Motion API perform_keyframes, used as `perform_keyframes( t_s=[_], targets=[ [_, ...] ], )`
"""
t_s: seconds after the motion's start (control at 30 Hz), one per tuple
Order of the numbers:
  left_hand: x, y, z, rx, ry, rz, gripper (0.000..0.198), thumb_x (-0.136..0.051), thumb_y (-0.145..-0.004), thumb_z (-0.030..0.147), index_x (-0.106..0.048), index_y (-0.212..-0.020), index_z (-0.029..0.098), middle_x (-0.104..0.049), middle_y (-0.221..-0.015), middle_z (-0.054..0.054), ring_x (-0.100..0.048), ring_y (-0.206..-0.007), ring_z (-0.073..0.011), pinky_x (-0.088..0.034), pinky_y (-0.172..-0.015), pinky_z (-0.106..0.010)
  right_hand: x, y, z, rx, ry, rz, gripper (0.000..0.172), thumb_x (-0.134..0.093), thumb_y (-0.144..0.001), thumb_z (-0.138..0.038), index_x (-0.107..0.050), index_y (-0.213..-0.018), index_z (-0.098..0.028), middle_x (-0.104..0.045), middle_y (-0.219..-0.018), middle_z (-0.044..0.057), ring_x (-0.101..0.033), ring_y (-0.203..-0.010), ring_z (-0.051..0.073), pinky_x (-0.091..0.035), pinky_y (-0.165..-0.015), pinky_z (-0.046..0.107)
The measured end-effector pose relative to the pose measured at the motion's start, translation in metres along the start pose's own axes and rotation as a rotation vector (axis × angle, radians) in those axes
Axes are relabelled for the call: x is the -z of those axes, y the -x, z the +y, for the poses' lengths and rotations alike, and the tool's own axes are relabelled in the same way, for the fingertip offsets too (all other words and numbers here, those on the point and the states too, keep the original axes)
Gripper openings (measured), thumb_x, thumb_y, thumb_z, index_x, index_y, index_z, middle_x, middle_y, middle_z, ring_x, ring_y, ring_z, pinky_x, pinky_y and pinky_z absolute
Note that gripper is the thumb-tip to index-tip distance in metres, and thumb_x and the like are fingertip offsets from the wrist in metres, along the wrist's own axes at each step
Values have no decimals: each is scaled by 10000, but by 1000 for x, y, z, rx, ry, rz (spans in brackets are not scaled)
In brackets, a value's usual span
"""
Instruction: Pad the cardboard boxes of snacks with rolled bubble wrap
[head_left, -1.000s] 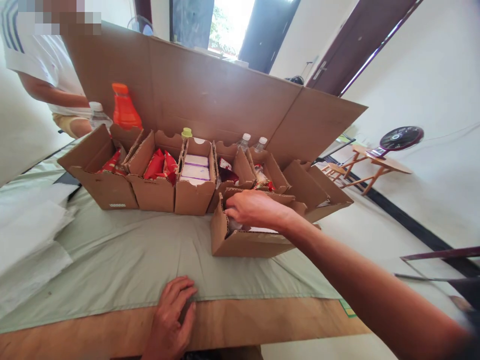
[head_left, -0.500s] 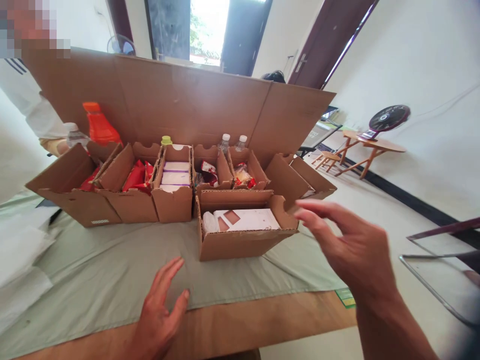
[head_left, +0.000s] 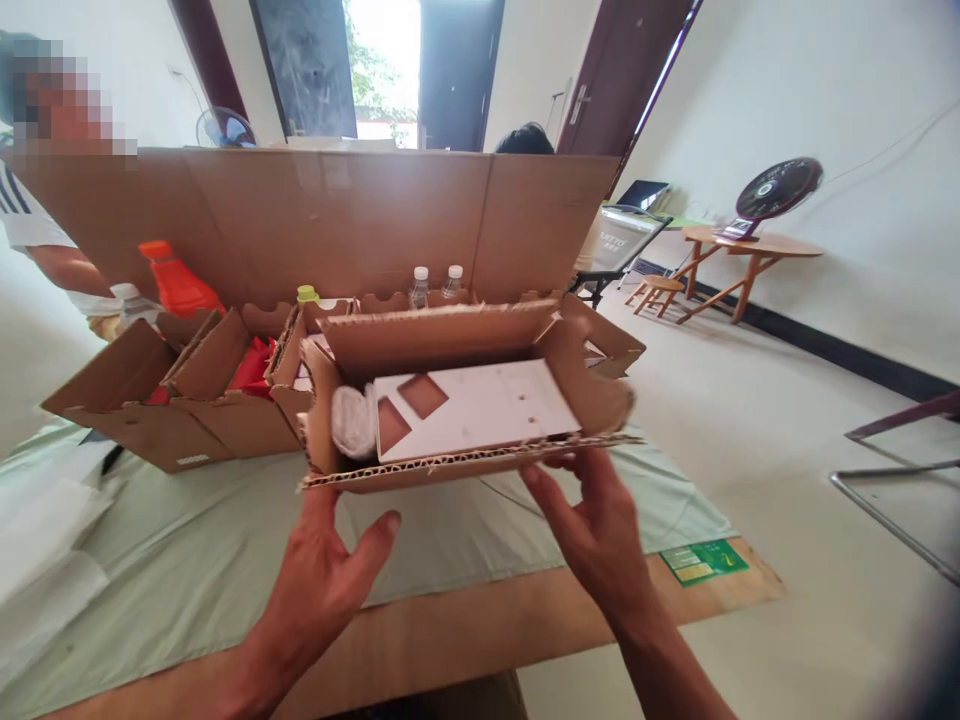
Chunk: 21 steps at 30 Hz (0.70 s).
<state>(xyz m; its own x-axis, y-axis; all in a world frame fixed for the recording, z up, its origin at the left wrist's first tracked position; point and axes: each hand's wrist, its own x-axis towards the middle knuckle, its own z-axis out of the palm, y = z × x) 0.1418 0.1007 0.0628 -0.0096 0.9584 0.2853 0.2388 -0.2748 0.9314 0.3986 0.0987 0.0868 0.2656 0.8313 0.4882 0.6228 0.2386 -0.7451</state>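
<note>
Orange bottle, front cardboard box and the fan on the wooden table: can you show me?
Orange bottle point(head_left: 180, 282), head view: its body.
Front cardboard box point(head_left: 442, 344), head view: its inner back wall.
Fan point(head_left: 780, 196), head view: its round grille.

The nearest box point(head_left: 450, 340) partly hides the left hand point(head_left: 322, 570).

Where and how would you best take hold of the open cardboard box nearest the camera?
Probably low on both short end walls, coming from left and right together. The cardboard box is long and open-topped, with a white box and white roll inside, so supporting both ends should steady it.
</note>
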Motion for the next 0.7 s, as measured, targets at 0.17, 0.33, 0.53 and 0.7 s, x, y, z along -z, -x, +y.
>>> perform_keyframes(
  t_s=[0.17,0.33,0.53,0.7],
  targets=[
    [-9,33,-10,50,-8,45,634,-675,-899,435,-466,-1447,195,-589,-1413,-152,-497,-1416,-336,-368,-1213,-548,8,19,-3,25,30,44,279,-653,-914,-487,-636,-961,-213,-697,-870,47,-626,-740,197,-448,-553,272],
    [-23,60,-32,207,-26,0,650,-616,-918,449,-443,-1487,186,-593,-1411,-162,-479,-1438,-348,-393,-1198,-548,-2,50,23,-128,-72,-82,325,-556,-979,-492,-671,-1041,-195,-732,-931,65,-669,-811,215,-492,-593,278],
    [-53,57,-10,140,32,-155,808,-587,-929,364,-233,-1635,194,-445,-1596,-176,-466,-1460,-347,-425,-1184,-528,25,21,49,-77,-120,114,419,-463,-1040,-545,-638,-1251,-228,-697,-1251,79,-630,-1139,247,-509,-950,344],
    [-104,82,-26,158,9,-378,1037,-610,-806,215,-40,-1672,176,-106,-1752,-143,-205,-1593,-377,-368,-1227,-538,22,-16,115,-131,-198,144,581,-436,-992,-686,-627,-1289,-224,-653,-1382,99,-574,-1294,285,-433,-1130,452]
  ],
)
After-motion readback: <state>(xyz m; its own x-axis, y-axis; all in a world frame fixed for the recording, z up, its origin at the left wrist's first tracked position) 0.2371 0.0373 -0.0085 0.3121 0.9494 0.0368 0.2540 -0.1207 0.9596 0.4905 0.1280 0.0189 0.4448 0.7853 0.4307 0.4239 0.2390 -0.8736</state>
